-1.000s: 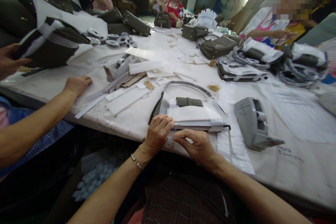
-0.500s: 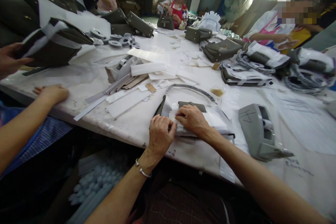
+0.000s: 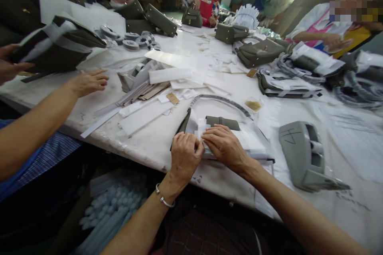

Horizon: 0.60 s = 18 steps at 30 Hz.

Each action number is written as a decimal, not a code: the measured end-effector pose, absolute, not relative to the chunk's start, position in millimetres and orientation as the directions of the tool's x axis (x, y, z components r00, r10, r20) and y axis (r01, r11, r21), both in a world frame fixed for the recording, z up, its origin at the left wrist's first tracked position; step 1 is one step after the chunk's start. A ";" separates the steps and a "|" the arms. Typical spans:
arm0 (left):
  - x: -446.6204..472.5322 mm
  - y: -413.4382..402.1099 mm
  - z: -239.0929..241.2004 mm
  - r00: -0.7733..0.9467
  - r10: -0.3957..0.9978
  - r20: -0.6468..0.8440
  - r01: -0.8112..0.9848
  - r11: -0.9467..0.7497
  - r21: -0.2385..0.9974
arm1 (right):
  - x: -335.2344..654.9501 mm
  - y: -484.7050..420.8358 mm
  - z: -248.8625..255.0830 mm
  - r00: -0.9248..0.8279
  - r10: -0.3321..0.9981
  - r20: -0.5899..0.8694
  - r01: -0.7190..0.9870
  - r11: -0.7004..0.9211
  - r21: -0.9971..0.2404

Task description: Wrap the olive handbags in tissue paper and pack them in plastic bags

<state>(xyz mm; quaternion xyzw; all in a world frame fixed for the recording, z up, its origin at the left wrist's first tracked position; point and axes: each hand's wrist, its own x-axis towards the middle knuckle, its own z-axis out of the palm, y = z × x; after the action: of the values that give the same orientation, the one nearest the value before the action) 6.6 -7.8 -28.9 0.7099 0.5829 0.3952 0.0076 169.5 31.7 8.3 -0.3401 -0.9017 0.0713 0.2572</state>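
Observation:
A dark olive handbag (image 3: 184,124) lies on the table in front of me, its body covered with white wrapping paper (image 3: 249,141). Its handle (image 3: 226,100), sleeved in clear plastic, arches away from me. My left hand (image 3: 186,153) is closed at the bag's near left edge, fingers curled and thumb toward the right. Close beside it my right hand (image 3: 226,147) lies over the wrapping, fingers together, tips pinching a small translucent white strip (image 3: 201,129). An olive flap or strap (image 3: 223,122) shows just beyond the right fingers. What the left fingers press is partly hidden.
To the right stands a grey tape dispenser (image 3: 291,135); another dispenser (image 3: 125,81) sits left among white card strips (image 3: 145,119). Wrapped handbags (image 3: 290,83) crowd the right side. A co-worker's arm (image 3: 60,103) reaches in from the left, near another bag (image 3: 64,48). Other people work across the table.
The view has shifted slightly. My hands stay together at the bag with only small finger movement. The co-worker's hand on the left has opened and moved farther over the table.

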 end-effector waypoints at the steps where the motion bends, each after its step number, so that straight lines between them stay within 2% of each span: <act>1: 6.9 -7.6 -28.8 0.007 0.833 0.554 0.824 -0.318 0.468 | 169.6 31.9 6.3 -0.641 0.646 0.414 0.573 0.762 -0.302; 9: 8.9 -6.3 -26.9 0.015 0.837 0.546 0.867 -0.284 0.410 | 169.6 29.8 5.7 -0.682 0.625 0.379 0.559 0.780 -0.281; 13: 9.8 -5.6 -24.0 0.044 0.841 0.539 0.891 -0.277 0.359 | 168.6 33.6 4.4 -0.701 0.638 0.318 0.558 0.769 -0.312; 18: 11.4 -10.2 -19.8 0.123 0.750 0.650 0.899 -0.361 0.246 | 167.2 37.3 0.5 -0.670 0.696 0.258 0.617 0.716 -0.327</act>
<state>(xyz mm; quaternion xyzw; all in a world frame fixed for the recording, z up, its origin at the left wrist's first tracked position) 11.4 -10.2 -19.8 0.7421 0.5555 0.3604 -0.1038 167.2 37.3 0.5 -0.3616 -0.9076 0.1065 0.1848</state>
